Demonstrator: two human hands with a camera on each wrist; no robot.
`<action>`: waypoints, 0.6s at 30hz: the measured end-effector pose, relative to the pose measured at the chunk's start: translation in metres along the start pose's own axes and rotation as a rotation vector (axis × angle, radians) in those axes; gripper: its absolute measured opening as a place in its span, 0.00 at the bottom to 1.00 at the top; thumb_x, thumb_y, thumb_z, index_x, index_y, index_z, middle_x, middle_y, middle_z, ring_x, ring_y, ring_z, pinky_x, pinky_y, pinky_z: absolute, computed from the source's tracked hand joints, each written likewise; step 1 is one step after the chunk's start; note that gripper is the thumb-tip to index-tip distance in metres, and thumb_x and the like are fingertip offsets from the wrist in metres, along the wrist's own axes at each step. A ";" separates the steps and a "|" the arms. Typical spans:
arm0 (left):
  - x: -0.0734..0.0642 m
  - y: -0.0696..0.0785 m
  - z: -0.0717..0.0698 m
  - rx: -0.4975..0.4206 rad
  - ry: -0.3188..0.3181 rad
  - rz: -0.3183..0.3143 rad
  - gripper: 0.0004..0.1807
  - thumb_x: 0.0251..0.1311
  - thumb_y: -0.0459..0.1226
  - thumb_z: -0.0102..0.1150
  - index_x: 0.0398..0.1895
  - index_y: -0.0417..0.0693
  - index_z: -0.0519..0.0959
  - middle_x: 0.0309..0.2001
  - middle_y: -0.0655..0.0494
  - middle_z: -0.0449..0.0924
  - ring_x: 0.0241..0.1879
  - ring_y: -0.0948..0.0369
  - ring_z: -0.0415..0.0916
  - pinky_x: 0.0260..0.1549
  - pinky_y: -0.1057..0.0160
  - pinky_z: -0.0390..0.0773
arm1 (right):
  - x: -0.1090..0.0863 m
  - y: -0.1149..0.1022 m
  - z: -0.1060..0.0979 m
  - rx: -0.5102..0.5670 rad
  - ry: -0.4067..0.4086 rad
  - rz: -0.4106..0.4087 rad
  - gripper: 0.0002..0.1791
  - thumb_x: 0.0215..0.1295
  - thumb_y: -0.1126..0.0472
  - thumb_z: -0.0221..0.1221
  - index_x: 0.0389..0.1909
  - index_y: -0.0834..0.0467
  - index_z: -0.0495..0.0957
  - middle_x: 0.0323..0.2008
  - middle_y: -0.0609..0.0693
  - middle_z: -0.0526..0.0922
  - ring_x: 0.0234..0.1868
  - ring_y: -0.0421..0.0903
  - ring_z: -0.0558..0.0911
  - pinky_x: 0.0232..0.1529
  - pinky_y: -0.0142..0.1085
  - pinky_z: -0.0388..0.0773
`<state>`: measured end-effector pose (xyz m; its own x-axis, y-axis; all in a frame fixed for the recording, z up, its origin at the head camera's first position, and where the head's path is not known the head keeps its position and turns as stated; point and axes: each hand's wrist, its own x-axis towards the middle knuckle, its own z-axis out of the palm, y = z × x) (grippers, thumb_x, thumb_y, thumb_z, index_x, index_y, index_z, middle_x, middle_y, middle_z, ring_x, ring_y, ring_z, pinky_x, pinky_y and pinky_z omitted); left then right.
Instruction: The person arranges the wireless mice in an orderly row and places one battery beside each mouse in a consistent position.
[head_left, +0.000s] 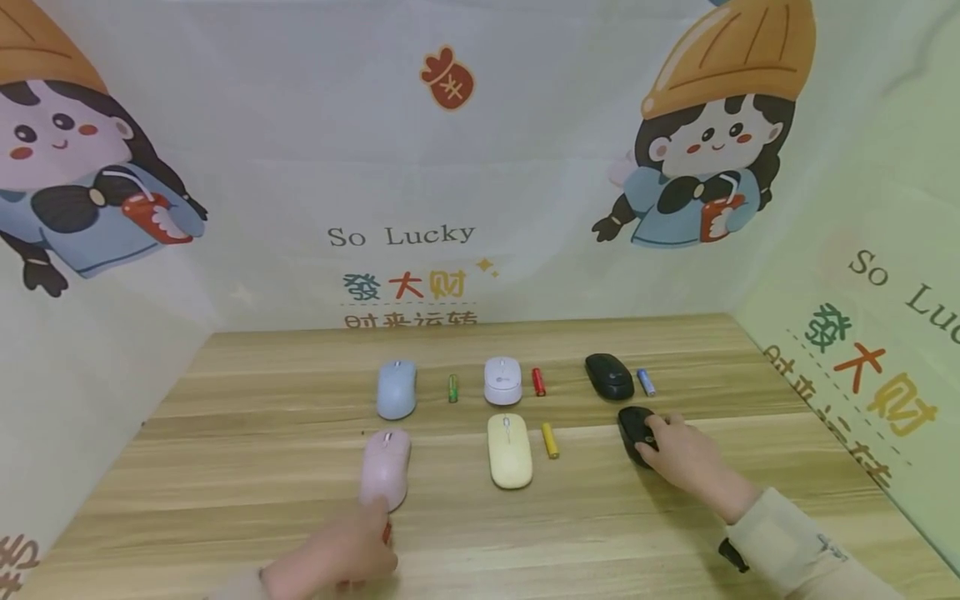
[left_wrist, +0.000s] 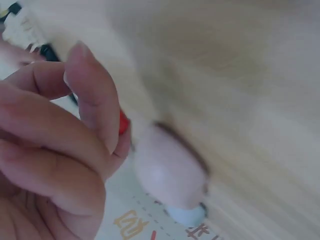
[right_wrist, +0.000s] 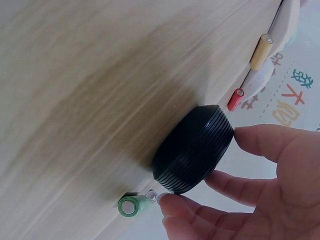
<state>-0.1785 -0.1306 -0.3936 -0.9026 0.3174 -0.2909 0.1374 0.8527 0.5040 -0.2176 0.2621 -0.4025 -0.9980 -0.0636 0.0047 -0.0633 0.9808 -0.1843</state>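
My left hand (head_left: pixel 337 546) is just in front of the pink mouse (head_left: pixel 386 468). It pinches a red battery (left_wrist: pixel 123 122), mostly hidden by the fingers. On the right, my right hand (head_left: pixel 690 458) grips the nearer black mouse (head_left: pixel 636 429) by its sides, thumb on one side and fingers on the other. That mouse's ribbed side (right_wrist: pixel 200 155) faces the right wrist camera. A green battery (right_wrist: pixel 131 206) stands out close to the fingertips in the right wrist view; the hand hides it in the head view.
Behind are a blue mouse (head_left: pixel 396 389), a white mouse (head_left: pixel 502 381) and another black mouse (head_left: pixel 609 377). A yellow mouse (head_left: pixel 509 452) lies mid-table. Beside them lie green (head_left: pixel 452 388), red (head_left: pixel 538 382), blue (head_left: pixel 646 382) and yellow (head_left: pixel 551 441) batteries. Printed cloth walls (head_left: pixel 285 167) enclose the wooden table.
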 end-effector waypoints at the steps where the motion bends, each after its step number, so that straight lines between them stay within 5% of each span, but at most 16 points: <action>1: 0.003 0.005 -0.003 -0.012 -0.003 -0.003 0.09 0.38 0.30 0.55 0.23 0.43 0.66 0.12 0.54 0.67 0.07 0.64 0.61 0.05 0.70 0.61 | 0.000 0.000 0.000 0.001 0.000 0.000 0.25 0.61 0.57 0.56 0.52 0.72 0.69 0.41 0.72 0.73 0.30 0.58 0.78 0.25 0.46 0.76; 5: 0.021 0.029 -0.013 -0.040 0.011 0.015 0.14 0.43 0.32 0.58 0.32 0.43 0.65 0.17 0.52 0.70 0.11 0.62 0.65 0.07 0.69 0.64 | 0.000 0.001 0.000 -0.004 0.001 0.000 0.25 0.60 0.57 0.57 0.51 0.72 0.70 0.41 0.73 0.73 0.31 0.61 0.79 0.26 0.48 0.76; 10: 0.058 0.051 -0.015 -0.079 0.043 0.032 0.09 0.47 0.32 0.56 0.29 0.43 0.66 0.18 0.53 0.71 0.14 0.62 0.65 0.11 0.69 0.65 | 0.000 0.002 -0.002 -0.014 0.011 -0.012 0.24 0.60 0.57 0.57 0.50 0.71 0.70 0.41 0.74 0.74 0.33 0.64 0.79 0.28 0.50 0.76; 13: 0.081 0.056 -0.013 -0.105 0.039 0.020 0.06 0.48 0.31 0.54 0.23 0.43 0.67 0.14 0.55 0.70 0.13 0.63 0.63 0.11 0.69 0.64 | 0.000 0.002 -0.002 -0.020 0.008 -0.013 0.25 0.60 0.57 0.57 0.51 0.72 0.70 0.41 0.74 0.74 0.32 0.64 0.79 0.27 0.50 0.76; 18: 0.105 0.051 -0.004 -0.003 0.071 0.020 0.10 0.42 0.29 0.52 0.11 0.47 0.66 0.08 0.58 0.63 0.09 0.64 0.59 0.09 0.71 0.60 | 0.001 0.002 0.000 -0.035 0.001 -0.015 0.25 0.60 0.56 0.57 0.51 0.72 0.70 0.40 0.73 0.74 0.30 0.60 0.79 0.24 0.47 0.76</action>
<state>-0.2679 -0.0553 -0.3947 -0.9264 0.3044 -0.2219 0.1552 0.8452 0.5114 -0.2192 0.2637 -0.4030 -0.9969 -0.0779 0.0078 -0.0782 0.9856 -0.1499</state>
